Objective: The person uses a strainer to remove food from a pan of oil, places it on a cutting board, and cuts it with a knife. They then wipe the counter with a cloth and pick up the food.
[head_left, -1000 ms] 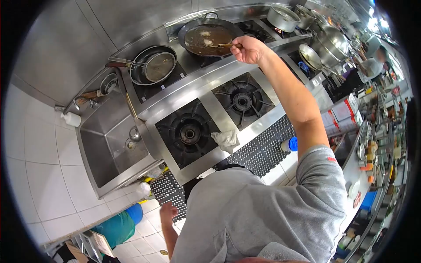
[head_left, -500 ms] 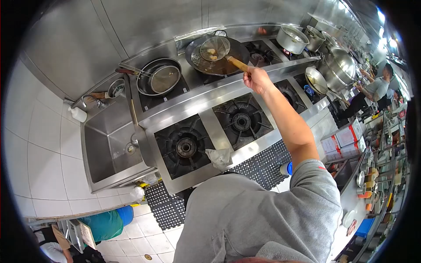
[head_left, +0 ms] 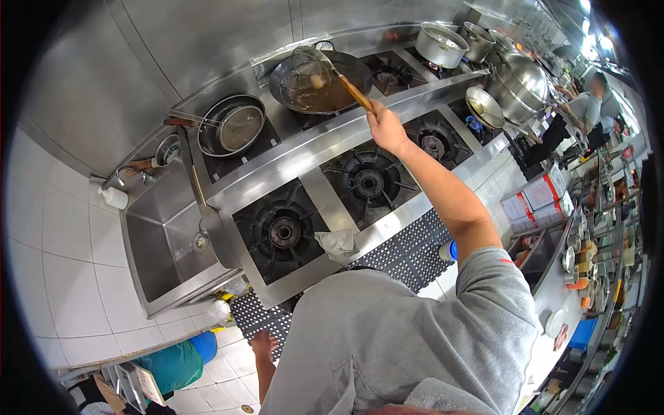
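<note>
My right hand (head_left: pixel 386 127) is closed round the wooden handle of a mesh strainer (head_left: pixel 311 67). The strainer is over a large dark wok (head_left: pixel 293 94) of brown liquid on the back burner, with a small pale piece of food at its mesh. Low on the left, beside my body, hangs my left hand (head_left: pixel 263 343), its fingers apart and nothing in them. A crumpled white cloth (head_left: pixel 336 243) lies on the front edge of the stove, between my body and the burners.
A pan holding a round strainer (head_left: pixel 241 129) stands left of the wok. Further left is a metal sink (head_left: pixel 160 242). Pots (head_left: pixel 441 47) and a large steamer (head_left: pixel 520 86) stand at the right. A person (head_left: pixel 588 104) is beyond them; stacked boxes (head_left: pixel 538 202) are nearer.
The strainer has shifted left and tilted over the wok, and the food piece sits differently. My left hand has come into view at the lower left. The camera view has shifted slightly.
</note>
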Demonstrator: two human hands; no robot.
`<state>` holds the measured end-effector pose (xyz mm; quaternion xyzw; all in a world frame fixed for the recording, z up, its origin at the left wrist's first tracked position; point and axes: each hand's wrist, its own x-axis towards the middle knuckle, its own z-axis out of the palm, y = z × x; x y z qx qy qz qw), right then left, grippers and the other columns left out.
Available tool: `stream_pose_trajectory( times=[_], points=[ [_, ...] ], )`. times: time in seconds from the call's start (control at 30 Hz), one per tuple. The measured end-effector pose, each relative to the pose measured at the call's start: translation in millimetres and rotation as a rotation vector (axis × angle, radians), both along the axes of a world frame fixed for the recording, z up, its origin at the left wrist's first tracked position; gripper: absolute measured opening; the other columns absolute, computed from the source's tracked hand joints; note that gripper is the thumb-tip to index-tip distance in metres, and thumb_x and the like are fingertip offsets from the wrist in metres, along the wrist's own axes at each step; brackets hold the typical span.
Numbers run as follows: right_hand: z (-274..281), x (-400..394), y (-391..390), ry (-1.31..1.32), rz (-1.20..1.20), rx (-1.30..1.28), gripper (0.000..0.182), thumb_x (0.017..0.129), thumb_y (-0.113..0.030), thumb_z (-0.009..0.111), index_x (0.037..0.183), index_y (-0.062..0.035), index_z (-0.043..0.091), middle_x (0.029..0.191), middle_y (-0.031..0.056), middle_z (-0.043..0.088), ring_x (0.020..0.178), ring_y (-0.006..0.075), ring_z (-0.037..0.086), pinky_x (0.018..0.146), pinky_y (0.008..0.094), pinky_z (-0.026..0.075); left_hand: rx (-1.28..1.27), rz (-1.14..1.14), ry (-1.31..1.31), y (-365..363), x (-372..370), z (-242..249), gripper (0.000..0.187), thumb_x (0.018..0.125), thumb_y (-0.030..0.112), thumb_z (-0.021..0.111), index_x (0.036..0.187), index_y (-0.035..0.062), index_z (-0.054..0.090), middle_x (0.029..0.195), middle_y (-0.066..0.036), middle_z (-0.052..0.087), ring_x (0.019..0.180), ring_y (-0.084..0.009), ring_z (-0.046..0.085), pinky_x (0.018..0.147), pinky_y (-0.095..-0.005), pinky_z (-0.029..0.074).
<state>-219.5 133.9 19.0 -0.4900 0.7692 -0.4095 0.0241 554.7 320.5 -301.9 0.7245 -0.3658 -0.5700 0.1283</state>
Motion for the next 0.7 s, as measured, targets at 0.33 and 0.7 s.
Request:
stream_pose_trajectory(
  times=[0.33, 0.7],
  points=[
    [13.7, 34.1, 32.6, 0.176, 0.089, -0.071, 0.044, 0.112, -0.01, 0.061, 0.153, 0.0065, 0.059, 0.126, 0.0393, 0.074, 0.124, 0.0567, 0.07, 0.107, 0.0614, 0.056, -0.974, -1.247, -0.544, 66.8, 15.9, -39.0, 0.028, 0.105, 0.035, 0.077, 0.116, 0.0102, 0.081, 0.091, -0.012, 0.08, 0.079, -0.0332, 0.079, 0.066, -0.0499, 0.064],
    [34.2, 18.5, 43.8, 0.104, -0.046, -0.054, 0.042, 0.112, -0.013, 0.061, 0.151, 0.0026, 0.062, 0.122, 0.0405, 0.075, 0.122, 0.0584, 0.07, 0.103, 0.0644, 0.057, 0.225, 0.19, 0.054, 81.2, 12.7, -38.0, 0.028, 0.112, 0.024, 0.066, 0.126, 0.0004, 0.071, 0.097, -0.019, 0.077, 0.072, -0.0324, 0.075, 0.063, -0.0425, 0.059]
  ],
)
